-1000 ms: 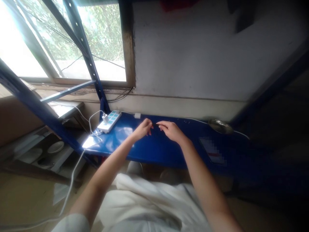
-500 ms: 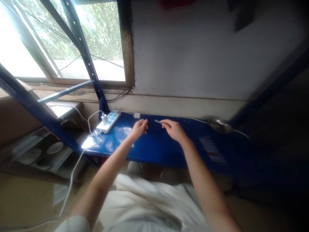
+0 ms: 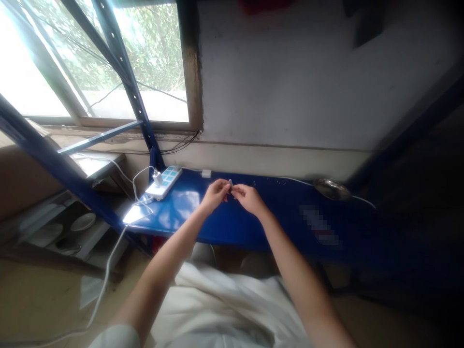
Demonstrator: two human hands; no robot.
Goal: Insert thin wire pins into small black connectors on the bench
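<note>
Over the middle of the blue tabletop [image 3: 235, 227], my left hand [image 3: 216, 194] and my right hand [image 3: 247, 197] meet at the fingertips. A small greyish piece [image 3: 230, 182] shows upright between them. My right hand is closed in a pinch on its lower part. The fingers of my left hand are closed too, against the same spot; what they hold, if anything, is too small to make out. Several tiny bits [image 3: 281, 183] lie near the back edge, to the right of my hands.
At the left are a white power strip [image 3: 165, 182] with a plugged-in charger and cable, and a white adapter [image 3: 206, 173] at the back. A shiny metal dish [image 3: 331, 189] and a blurred flat item [image 3: 319, 224] lie to the right. A blue frame post [image 3: 136, 96] rises at the left.
My right hand has moved left with the small piece, which has turned from nearly flat to upright. My left hand has shifted slightly right, and the two hands now meet.
</note>
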